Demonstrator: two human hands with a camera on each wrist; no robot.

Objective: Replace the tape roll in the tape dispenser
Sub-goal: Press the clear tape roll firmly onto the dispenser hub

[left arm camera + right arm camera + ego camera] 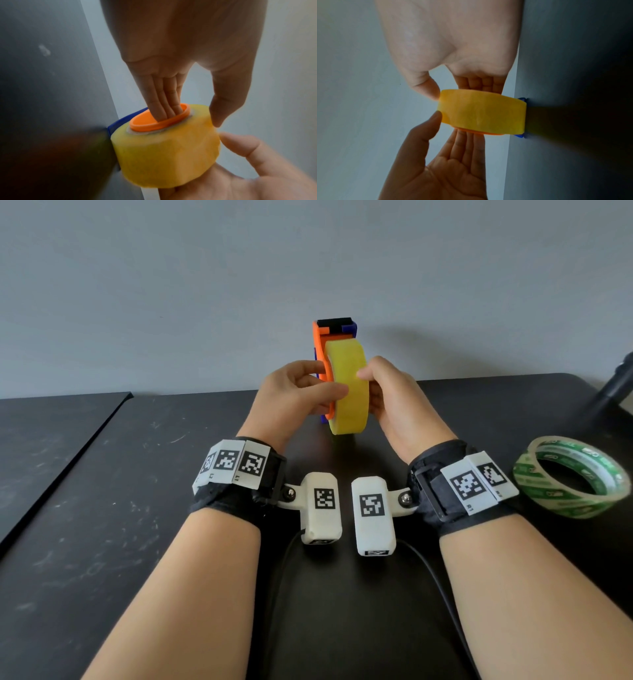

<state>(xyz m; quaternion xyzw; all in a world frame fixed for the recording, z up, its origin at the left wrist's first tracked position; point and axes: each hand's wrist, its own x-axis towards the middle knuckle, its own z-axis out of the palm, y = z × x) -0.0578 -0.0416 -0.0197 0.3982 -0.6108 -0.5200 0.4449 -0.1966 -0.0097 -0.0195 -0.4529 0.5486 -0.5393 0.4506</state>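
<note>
An orange and blue tape dispenser (321, 344) stands upright on the black table (130, 508), with a yellow tape roll (349, 402) on its orange hub (142, 125). My left hand (291, 395) holds the dispenser from the left. Its fingers (164, 94) reach into the hollow hub and its thumb lies on the roll's outer face. My right hand (390, 402) grips the yellow roll (482, 113) from the right, thumb (431, 93) on the rim and fingers behind the far side. The blue base touches the table.
A green-printed clear tape roll (572, 477) lies flat on the table, just right of my right wrist. A dark cylindrical object (613, 392) leans at the far right edge. A seam (68, 460) divides the tabletop on the left. A grey wall stands close behind the dispenser.
</note>
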